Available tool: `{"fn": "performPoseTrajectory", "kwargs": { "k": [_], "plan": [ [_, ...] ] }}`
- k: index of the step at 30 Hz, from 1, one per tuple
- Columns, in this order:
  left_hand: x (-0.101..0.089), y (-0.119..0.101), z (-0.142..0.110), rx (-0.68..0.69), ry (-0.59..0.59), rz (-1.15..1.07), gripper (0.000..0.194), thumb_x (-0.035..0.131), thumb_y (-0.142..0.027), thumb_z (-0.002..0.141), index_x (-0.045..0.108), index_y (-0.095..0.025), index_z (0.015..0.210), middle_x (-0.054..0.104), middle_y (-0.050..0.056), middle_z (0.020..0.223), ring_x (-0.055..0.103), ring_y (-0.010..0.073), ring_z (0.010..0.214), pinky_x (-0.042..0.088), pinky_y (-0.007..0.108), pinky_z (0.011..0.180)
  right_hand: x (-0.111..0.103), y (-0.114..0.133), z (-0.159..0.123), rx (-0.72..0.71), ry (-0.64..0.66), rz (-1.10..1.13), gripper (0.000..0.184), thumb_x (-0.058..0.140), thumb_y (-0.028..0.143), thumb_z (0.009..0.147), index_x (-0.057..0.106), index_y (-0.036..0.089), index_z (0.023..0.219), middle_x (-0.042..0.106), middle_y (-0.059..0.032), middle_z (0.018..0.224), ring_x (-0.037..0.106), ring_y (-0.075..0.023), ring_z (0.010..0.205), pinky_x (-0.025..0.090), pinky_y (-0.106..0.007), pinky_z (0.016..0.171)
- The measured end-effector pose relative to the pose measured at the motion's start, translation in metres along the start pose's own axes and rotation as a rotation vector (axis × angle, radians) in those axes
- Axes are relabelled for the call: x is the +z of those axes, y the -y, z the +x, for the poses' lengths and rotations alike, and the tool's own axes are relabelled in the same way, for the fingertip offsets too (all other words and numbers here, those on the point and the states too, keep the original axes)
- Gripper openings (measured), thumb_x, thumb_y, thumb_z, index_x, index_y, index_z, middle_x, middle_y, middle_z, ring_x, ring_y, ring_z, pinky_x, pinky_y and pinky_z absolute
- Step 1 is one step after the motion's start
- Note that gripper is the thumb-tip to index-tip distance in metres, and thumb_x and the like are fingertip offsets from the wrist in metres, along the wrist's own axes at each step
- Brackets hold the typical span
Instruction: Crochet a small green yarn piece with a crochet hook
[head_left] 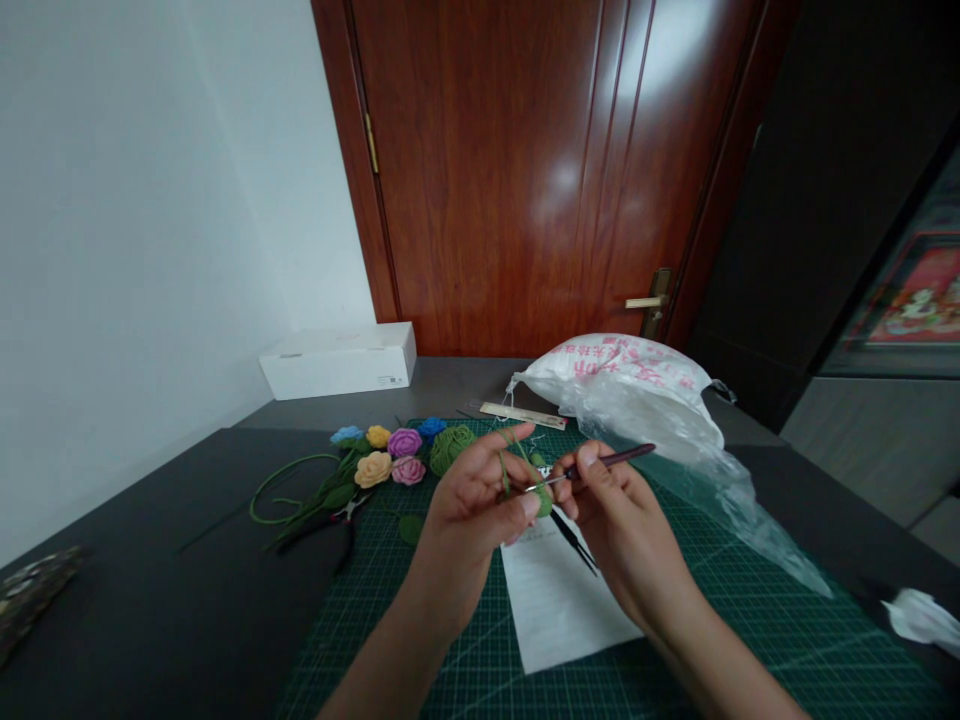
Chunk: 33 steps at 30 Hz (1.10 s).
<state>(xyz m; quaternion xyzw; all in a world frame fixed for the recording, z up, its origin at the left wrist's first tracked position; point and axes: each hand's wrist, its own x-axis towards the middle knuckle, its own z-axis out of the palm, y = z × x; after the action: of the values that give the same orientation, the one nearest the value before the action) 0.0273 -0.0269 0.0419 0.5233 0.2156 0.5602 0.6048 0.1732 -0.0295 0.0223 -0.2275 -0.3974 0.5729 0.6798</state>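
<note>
My left hand (pixel 480 490) pinches a small piece of green crochet work (pixel 545 500) between thumb and fingers, and green yarn (pixel 504 470) runs over its raised index finger. In my right hand (pixel 604 490) is a crochet hook (pixel 626 455) with a dark handle, gripped like a pen. Its metal tip meets the green piece close to my left thumb. Behind my left hand sits a ball of green yarn (pixel 451 450). Below the hands lies a white paper sheet (pixel 570 605), with dark tweezers (pixel 574 542) partly on it.
Crocheted flowers (pixel 373 469) with green stems lie left, beside pliers (pixel 346 515). A green cutting mat (pixel 420 640) covers the desk's middle. Behind are a white box (pixel 337 362), a ruler (pixel 523 415) and a stuffed white plastic bag (pixel 622 370). Crumpled white tissue (pixel 922 617) lies far right.
</note>
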Motion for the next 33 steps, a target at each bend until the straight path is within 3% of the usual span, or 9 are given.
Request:
{"fn": "performPoseTrajectory", "kwargs": {
  "k": [5,13,21,33],
  "plan": [
    [0.000,-0.002,-0.002,0.014,0.037,-0.013,0.057,0.075,-0.016,0.080,0.060,-0.017,0.135,0.068,0.002,0.081,0.055,0.0132,0.066,0.034,0.026,0.054,-0.003,0.006,0.000,-0.128,0.102,-0.123,0.026,0.064,0.042,0.099,0.065,0.020,0.084,0.062,0.0021,0.069,0.055,-0.0113,0.059,0.048,-0.024,0.062],
    [0.001,-0.004,-0.003,-0.038,0.048,-0.077,0.069,0.077,-0.017,0.078,0.054,-0.018,0.143,0.067,0.004,0.085,0.059,0.0184,0.073,0.039,0.030,0.062,-0.005,0.013,-0.002,-0.335,0.102,-0.305,0.022,0.064,0.040,0.098,0.068,0.020,0.089,0.068,-0.0015,0.073,0.060,-0.0143,0.059,0.050,-0.028,0.060],
    [0.001,-0.008,-0.005,-0.089,0.066,-0.083,0.069,0.078,-0.022,0.079,0.054,-0.022,0.144,0.070,0.006,0.085,0.061,0.0207,0.075,0.042,0.032,0.066,-0.004,0.012,-0.002,-0.324,0.128,-0.256,0.023,0.062,0.042,0.098,0.066,0.021,0.089,0.066,-0.0008,0.073,0.058,-0.0141,0.059,0.050,-0.029,0.061],
    [0.000,-0.004,-0.002,0.008,0.141,-0.154,0.073,0.080,-0.018,0.080,0.052,-0.022,0.147,0.071,0.005,0.082,0.058,0.0166,0.071,0.039,0.026,0.059,-0.007,0.013,-0.001,-0.314,0.131,-0.250,0.025,0.060,0.044,0.100,0.064,0.021,0.091,0.064,0.0002,0.071,0.056,-0.0141,0.059,0.047,-0.029,0.061]
  ]
}}
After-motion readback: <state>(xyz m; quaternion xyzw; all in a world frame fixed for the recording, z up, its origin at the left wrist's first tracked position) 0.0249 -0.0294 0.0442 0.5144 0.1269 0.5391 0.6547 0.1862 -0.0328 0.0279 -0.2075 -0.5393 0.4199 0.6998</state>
